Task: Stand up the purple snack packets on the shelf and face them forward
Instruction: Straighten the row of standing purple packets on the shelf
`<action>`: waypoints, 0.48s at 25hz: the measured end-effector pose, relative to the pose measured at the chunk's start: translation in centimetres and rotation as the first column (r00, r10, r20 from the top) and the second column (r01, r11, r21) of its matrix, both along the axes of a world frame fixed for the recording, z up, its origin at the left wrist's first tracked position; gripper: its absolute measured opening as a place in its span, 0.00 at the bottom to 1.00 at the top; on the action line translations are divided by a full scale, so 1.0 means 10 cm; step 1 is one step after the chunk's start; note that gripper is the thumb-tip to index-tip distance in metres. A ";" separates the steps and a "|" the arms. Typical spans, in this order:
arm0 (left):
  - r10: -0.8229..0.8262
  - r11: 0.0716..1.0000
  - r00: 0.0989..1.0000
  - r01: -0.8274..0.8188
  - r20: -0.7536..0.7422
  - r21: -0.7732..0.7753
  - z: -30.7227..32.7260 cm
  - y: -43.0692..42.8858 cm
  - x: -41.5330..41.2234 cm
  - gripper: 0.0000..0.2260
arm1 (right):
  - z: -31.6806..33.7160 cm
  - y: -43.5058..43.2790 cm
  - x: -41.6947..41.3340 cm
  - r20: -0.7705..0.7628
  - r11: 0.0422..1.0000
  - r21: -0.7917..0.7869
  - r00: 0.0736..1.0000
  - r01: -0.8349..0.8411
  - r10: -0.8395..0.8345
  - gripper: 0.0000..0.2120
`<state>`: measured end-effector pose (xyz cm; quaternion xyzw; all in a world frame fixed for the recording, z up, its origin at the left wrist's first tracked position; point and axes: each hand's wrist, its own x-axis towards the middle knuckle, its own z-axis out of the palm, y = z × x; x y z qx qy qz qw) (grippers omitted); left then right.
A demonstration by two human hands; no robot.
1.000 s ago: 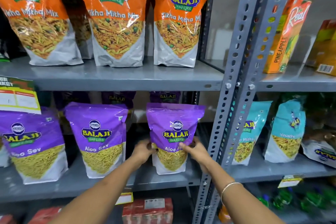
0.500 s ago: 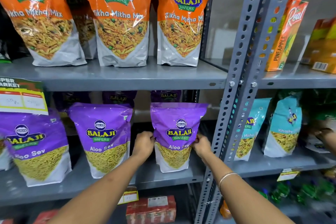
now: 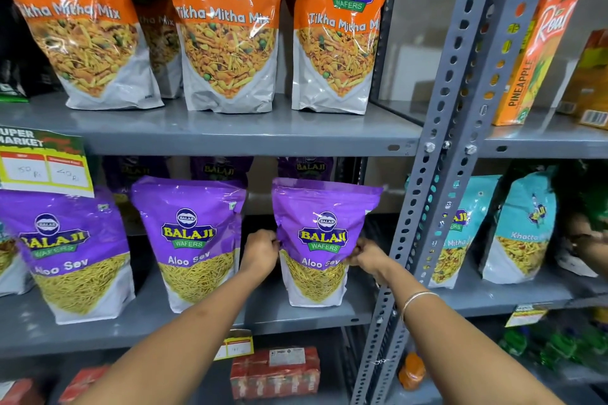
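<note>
Three purple Aloo Sev packets stand upright facing forward on the middle grey shelf. The rightmost purple packet is pinched at both side edges: my left hand grips its left edge and my right hand its right edge. The middle purple packet and the left purple packet stand free. More purple packets show dimly in a back row behind them.
Orange Tikha Mitha Mix packets fill the shelf above. A perforated grey upright stands just right of my right hand. Teal packets and a pineapple juice carton sit on the right rack. Another person's hand reaches in at far right.
Both hands slid from the lower front of the rightmost purple packet out to its side edges and rose slightly; the packet stands a little straighter. Another person's hand came in at right.
</note>
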<state>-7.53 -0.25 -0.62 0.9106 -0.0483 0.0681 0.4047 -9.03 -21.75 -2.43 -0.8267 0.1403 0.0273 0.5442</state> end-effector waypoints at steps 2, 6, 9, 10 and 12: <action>0.000 1.000 1.000 0.000 -0.004 -0.009 -0.03 0.02 0.03 0.10 | 0.00 0.00 0.01 -0.030 0.999 -0.042 0.999 -0.014 0.013 0.13; -0.016 1.000 1.000 0.016 0.005 -0.017 -0.10 0.09 0.09 0.11 | -0.01 0.02 0.00 -0.034 0.999 0.023 0.998 0.044 -0.043 0.18; -0.006 1.000 1.000 0.006 -0.009 -0.009 -0.14 0.12 0.10 0.13 | -0.04 0.04 0.04 -0.037 0.986 0.061 0.988 0.154 -0.152 0.18; 0.007 1.000 1.000 -0.007 -0.020 -0.011 -0.12 0.11 0.08 0.13 | -0.03 0.06 0.04 -0.050 0.980 0.058 0.981 0.189 -0.186 0.18; 0.017 1.000 0.999 -0.017 -0.045 -0.006 -0.04 0.10 0.04 0.11 | -0.01 0.07 0.06 -0.027 0.970 -0.015 0.970 0.241 -0.242 0.18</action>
